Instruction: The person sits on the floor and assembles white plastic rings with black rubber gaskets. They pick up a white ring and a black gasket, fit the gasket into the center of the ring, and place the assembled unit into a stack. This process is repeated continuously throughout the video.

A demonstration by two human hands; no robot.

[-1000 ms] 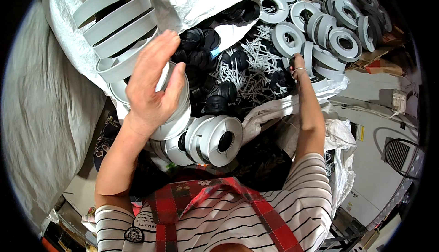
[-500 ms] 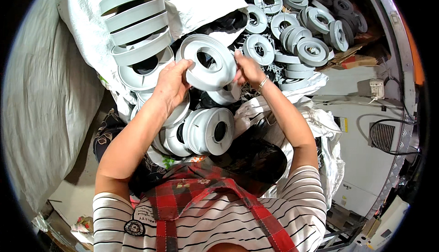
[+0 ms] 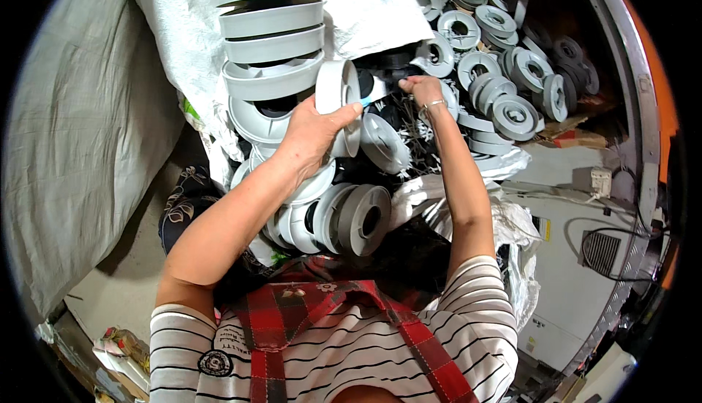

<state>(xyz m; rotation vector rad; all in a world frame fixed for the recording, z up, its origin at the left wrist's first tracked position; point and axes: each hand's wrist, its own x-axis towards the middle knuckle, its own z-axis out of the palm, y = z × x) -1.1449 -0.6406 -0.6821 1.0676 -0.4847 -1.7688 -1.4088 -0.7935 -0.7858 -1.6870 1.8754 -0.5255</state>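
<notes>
My left hand [image 3: 311,129] grips a grey plastic ring [image 3: 336,96], which is turned on edge so that its outer rim shows. A small pale-blue and white patch [image 3: 371,97] shows by the left thumb; I cannot make out what it is. Farther right, my right hand [image 3: 424,92] has its fingers closed near black parts [image 3: 393,63]; whatever they may hold is hidden. Below, between the hands, a loose flanged grey ring [image 3: 385,143] lies tilted. Closer to me stands a row of grey rings [image 3: 364,220] on edge.
Stacked grey rings [image 3: 272,45] rise at the far left before a white woven sack [image 3: 373,8]. A heap of similar rings [image 3: 512,114] and white plastic scraps lies at the right. A pale machine cabinet [image 3: 563,257] with cables stands beyond; a large covered bundle [image 3: 88,147] fills the left.
The grey ring has turned from facing me to edge-on in my left hand. My right hand has left its rim and moved right and slightly away. The view has shifted.
</notes>
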